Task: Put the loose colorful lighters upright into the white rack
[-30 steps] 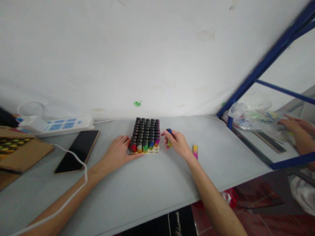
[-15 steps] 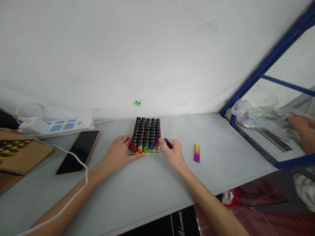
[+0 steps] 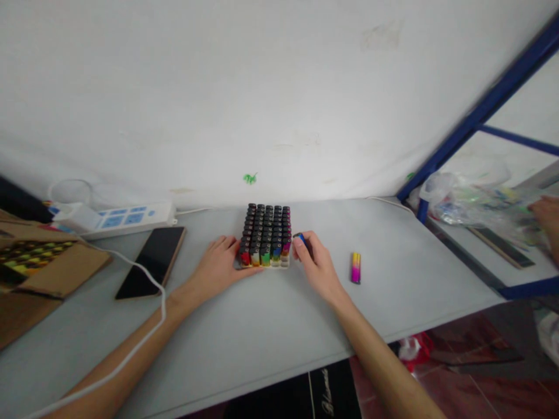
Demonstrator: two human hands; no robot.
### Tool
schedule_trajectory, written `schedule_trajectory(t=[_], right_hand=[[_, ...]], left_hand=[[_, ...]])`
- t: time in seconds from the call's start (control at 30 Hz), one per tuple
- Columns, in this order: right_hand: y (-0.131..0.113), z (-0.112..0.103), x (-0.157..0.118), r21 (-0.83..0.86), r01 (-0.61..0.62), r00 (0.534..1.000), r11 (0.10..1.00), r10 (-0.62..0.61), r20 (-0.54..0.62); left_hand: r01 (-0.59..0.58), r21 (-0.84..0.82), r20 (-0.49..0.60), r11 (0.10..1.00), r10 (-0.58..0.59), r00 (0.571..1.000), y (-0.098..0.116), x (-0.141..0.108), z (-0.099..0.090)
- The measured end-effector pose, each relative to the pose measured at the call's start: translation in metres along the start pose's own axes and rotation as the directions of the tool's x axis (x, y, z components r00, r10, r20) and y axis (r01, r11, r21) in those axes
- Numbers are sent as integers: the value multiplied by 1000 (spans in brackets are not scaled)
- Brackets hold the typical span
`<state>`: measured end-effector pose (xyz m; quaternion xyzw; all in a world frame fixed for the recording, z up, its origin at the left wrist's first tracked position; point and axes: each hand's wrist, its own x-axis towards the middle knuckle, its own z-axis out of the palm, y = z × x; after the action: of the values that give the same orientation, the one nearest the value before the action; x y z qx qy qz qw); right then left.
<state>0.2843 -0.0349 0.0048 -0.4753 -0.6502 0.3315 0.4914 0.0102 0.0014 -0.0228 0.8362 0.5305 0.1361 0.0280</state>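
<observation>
A pale tray [image 3: 285, 262] stands on the table, filled with rows of upright lighters [image 3: 266, 230] with black tops. Red, clear-orange, green, blue and purple bodies show along its front; the front right corner has bare slots. My left hand [image 3: 220, 262] is closed around the tray's left front corner, fingers along the side and thumb along the front edge. Just right of the tray, apart from it, my right hand [image 3: 319, 262] pinches a blue lighter [image 3: 299, 237], whose lower part is hidden by the hand. A yellow-and-purple lighter [image 3: 356, 267] lies farther right.
At left are a phone [image 3: 152, 262], a power strip [image 3: 131, 218] and an open cardboard box [image 3: 52, 285]. A white cable [image 3: 163, 302] crosses over my left forearm. A blue metal frame [image 3: 463, 134] stands at right, with plastic bags [image 3: 471, 198] and another person's hand [image 3: 548, 218] beyond.
My right hand has drawn slightly right, away from the tray, with the blue lighter. My left hand stays at the tray. The whole view has shifted a little.
</observation>
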Motion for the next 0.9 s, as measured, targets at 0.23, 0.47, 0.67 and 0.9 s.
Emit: schedule_trajectory(t=[0.23,0.47,0.67,0.9], right_hand=[[-3,-8,-2,-156,140,990,978,-143,-7],[10,-1,-3,-228,253,957,940,-208,204],[3,4,-4,-480,305,933,823,-156,325],[-5,-5,-10,-600,234,953,765,-60,296]], left_hand=[[7,-38,-32,999,-8,999,1,0,0],[-12,-25,-51,1000,11,999,1,-1,1],[-2,-31,-43,1000,1,999,3,-1,-1],[8,-55,-41,998,-11,999,1,1,-2]])
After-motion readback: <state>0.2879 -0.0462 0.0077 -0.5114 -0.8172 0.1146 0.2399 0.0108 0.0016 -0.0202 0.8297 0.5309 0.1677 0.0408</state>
